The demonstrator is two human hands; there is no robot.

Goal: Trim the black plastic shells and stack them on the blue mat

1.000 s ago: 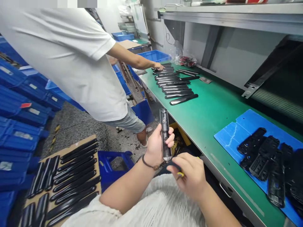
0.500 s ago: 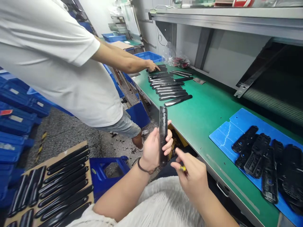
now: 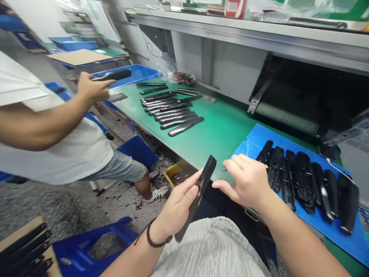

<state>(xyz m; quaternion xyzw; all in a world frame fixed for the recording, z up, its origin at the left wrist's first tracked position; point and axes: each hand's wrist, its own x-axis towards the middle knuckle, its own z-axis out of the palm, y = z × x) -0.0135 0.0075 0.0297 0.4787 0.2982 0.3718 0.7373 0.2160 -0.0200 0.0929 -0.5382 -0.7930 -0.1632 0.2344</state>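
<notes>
Since the earlier frame, the co-worker's hand (image 3: 93,88) has risen from the far end of the bench and now holds up a long black piece (image 3: 118,74). The wearer's glossy black elongated plastic casing (image 3: 204,182) has gone from upright, hollow inner face showing, to a slant with its smoother side in view. The camera has swung to the right.

The left hand (image 3: 177,206) is wrapped around that casing, thumb over it, holding it above the lap in front of the bench edge. The right hand (image 3: 245,179) has moved away from the casing and is apart from it, at the bench edge near the blue flat sheet (image 3: 253,137). Its fingers are closed on a slim tool (image 3: 266,166), mostly hidden, with a yellow end showing behind and a thin metal tip in front.

On the sheet lie black moulded plastic parts (image 3: 305,181), some ribbed, some smooth. Farther along the green tabletop (image 3: 221,127), shiny black casings (image 3: 174,113) lie side by side in a row, near a clear plastic bag with reddish contents (image 3: 184,78). A yellow bin (image 3: 172,169) stands below the bench edge.
</notes>
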